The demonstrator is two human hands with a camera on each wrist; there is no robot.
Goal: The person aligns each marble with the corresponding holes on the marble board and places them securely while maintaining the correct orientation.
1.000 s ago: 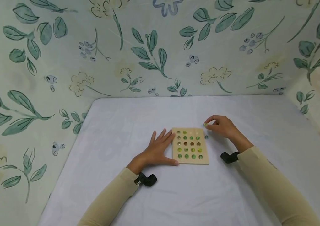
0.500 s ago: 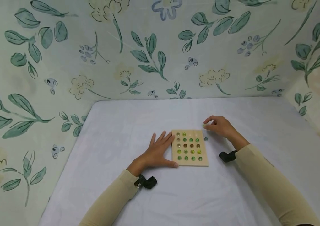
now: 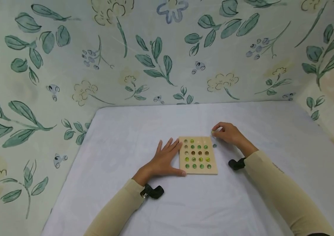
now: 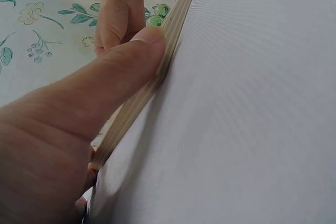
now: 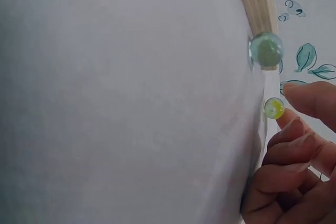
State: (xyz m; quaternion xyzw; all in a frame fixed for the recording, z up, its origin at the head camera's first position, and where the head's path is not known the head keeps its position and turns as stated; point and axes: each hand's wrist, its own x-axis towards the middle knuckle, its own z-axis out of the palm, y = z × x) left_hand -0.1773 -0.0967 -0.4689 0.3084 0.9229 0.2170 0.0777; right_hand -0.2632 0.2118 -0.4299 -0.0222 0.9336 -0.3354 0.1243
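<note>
A square wooden board (image 3: 197,170) lies on the white table, with rows of green, yellow and brown marbles set in it. My left hand (image 3: 162,160) is spread flat along its left side, with the fingertips at the board's edge and the thumb (image 4: 121,74) against its front edge. Just beyond the far right corner, my right hand (image 3: 227,132) holds a yellow-green marble (image 5: 274,108) at the tips of its thumb and index finger, low at the table surface. A loose bluish marble (image 5: 266,49) sits beside the board's right edge.
White cloth (image 3: 131,131) covers the table around the board. Behind it and to the left hangs a leaf-and-flower patterned backdrop (image 3: 105,65). A black camera mount (image 3: 154,191) is on the left wrist; another camera mount (image 3: 236,164) is on the right.
The head view has tilted up slightly, so everything sits a little lower in it. The left hand keeps its place on the board; the right hand stays by the far right corner, hardly moving.
</note>
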